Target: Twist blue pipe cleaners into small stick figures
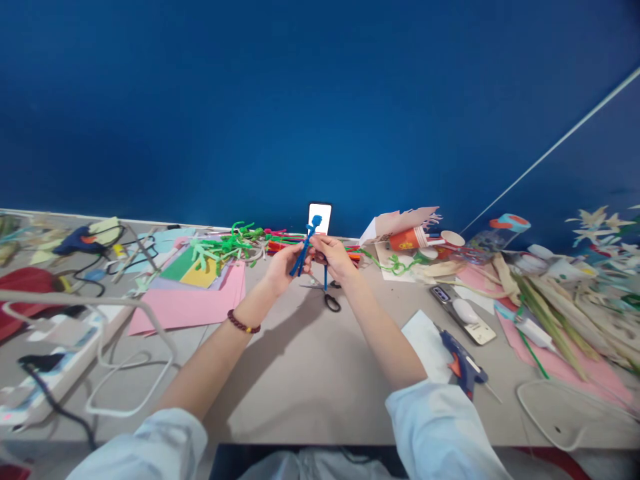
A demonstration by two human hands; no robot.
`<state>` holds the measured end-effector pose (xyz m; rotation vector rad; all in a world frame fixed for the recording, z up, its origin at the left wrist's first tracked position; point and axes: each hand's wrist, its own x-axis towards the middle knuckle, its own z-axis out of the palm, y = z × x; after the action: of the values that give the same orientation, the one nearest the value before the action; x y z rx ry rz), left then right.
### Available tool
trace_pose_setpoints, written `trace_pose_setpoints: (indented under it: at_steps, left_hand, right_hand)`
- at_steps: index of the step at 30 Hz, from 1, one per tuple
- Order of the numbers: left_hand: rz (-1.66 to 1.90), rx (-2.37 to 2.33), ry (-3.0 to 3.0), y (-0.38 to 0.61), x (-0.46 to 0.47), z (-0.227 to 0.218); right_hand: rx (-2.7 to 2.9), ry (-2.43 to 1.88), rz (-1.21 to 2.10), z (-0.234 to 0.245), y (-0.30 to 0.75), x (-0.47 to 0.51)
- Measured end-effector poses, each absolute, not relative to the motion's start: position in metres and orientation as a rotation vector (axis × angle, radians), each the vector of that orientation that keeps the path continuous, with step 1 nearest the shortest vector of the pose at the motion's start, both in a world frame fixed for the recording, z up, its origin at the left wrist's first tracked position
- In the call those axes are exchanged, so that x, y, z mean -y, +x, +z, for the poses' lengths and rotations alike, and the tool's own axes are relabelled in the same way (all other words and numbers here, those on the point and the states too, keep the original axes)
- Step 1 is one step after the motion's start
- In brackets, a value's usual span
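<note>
Both hands meet above the table's middle, pinching a blue pipe cleaner (306,248) with a curled top. My left hand (283,267), with a bead bracelet on its wrist, grips the lower stems. My right hand (335,257) pinches the piece near its middle, and one blue stem hangs below it. Black-handled scissors (327,297) lie on the table just under the hands. A phone (320,217) stands upright behind them with a lit white screen.
A heap of green and red pipe cleaners (240,243) lies on coloured paper sheets (193,293) at left. Blue glue guns rest at right (463,360) and far left (80,240). Paper cups (415,238), dried leaves (555,313), a power strip (45,373) and cables crowd the sides.
</note>
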<state>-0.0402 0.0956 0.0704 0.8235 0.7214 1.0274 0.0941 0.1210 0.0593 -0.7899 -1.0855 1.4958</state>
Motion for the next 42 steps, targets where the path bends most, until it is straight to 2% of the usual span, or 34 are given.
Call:
trace_pose_setpoints:
  at_steps: [4, 7, 14, 24, 26, 33, 37, 42]
  left_hand:
    - [1.377, -0.996, 1.218, -0.035, -0.097, 0.063]
    - [1.443, -1.033, 1.404, -0.034, -0.095, 0.061]
    - [1.332, -0.972, 1.310, -0.041, -0.095, 0.065]
    - [0.847, -0.516, 0.746, -0.047, -0.096, 0.075]
    - [0.884, -0.575, 0.789, -0.046, -0.096, 0.074]
    - [1.384, -1.048, 1.351, -0.040, -0.101, 0.060]
    - [1.363, -1.048, 1.425, -0.041, -0.103, 0.056]
    - [1.214, -0.809, 1.144, -0.043, -0.105, 0.056]
  right_hand:
    - [1.049, -0.908, 1.351, 0.061, 0.091, -0.119]
    - [1.061, -0.976, 1.274, 0.062, 0.087, -0.116]
    - [1.065, -0.843, 1.396, 0.058, 0.084, -0.116]
    - [1.144, -0.694, 1.630, 0.055, 0.093, -0.115]
    - [1.137, -0.704, 1.615, 0.055, 0.091, -0.115]
    - [1.082, -0.917, 1.358, 0.053, 0.086, -0.121]
    - [1.123, -0.897, 1.379, 0.053, 0.087, -0.122]
    - [1.160, -0.858, 1.446, 0.053, 0.092, -0.124]
